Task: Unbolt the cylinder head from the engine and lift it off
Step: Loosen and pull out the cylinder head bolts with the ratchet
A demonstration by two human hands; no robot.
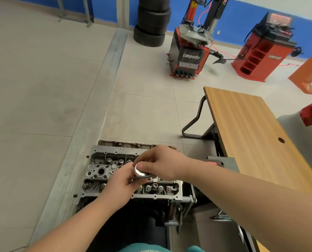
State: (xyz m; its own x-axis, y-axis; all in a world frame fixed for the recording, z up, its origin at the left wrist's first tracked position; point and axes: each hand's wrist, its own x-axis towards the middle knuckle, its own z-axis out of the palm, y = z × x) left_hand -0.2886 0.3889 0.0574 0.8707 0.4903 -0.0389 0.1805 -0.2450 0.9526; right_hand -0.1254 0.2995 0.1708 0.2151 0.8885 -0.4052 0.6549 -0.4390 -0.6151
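hands meeting over cylinder head [104,171], left hand [120,184] and right hand [160,164] gripping ratchet head [140,170] (fingers curled)

Pretty clearly a car repair / tyre workshop

Stack of tyres [151,22] at top centre, a red tyre changer [189,53] next to it and a red wheel balancer [260,55] at upper right, both badged Lanpody. Tiled floor [42,79], blue wall [242,20], and a bare engine cylinder head [100,171] on a stand at bottom centre.

two hands [119,184], one cylinder head [104,171]
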